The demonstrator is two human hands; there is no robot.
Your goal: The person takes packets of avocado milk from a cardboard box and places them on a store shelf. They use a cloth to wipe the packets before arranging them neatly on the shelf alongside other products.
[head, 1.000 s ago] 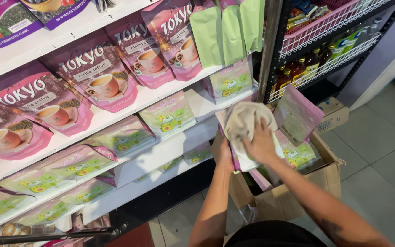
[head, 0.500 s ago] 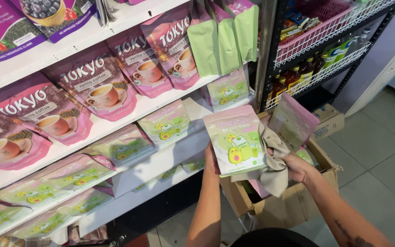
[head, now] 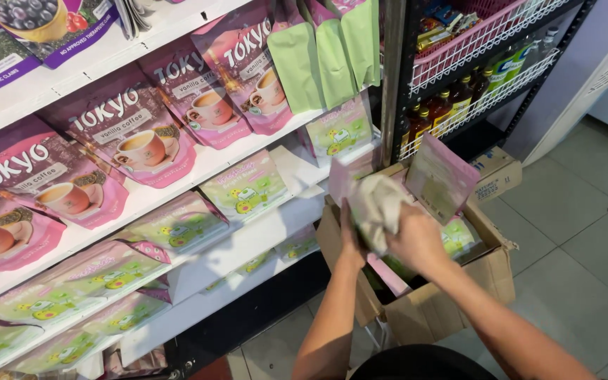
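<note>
My left hand (head: 350, 239) holds a pink and green pouch (head: 352, 169) upright by its lower left edge, above an open cardboard box (head: 431, 317). My right hand (head: 416, 243) presses a crumpled beige cloth (head: 376, 207) against the front of that pouch, hiding most of it. Inside the box stand more pouches of the same kind, one pink-backed pouch (head: 439, 177) leaning up at the box's far side.
White shelves (head: 248, 236) on the left carry rows of pink coffee pouches (head: 131, 137) above and green pouches (head: 244, 190) below. Plain green bags (head: 321, 56) hang at the top. A black wire rack (head: 487, 77) with bottles stands right. Grey tiled floor (head: 578, 232) lies beyond.
The cloth was on the pouch, came off to the right so the pouch's green front showed, and now covers the front again. The pouch sits slightly lower and further right.
</note>
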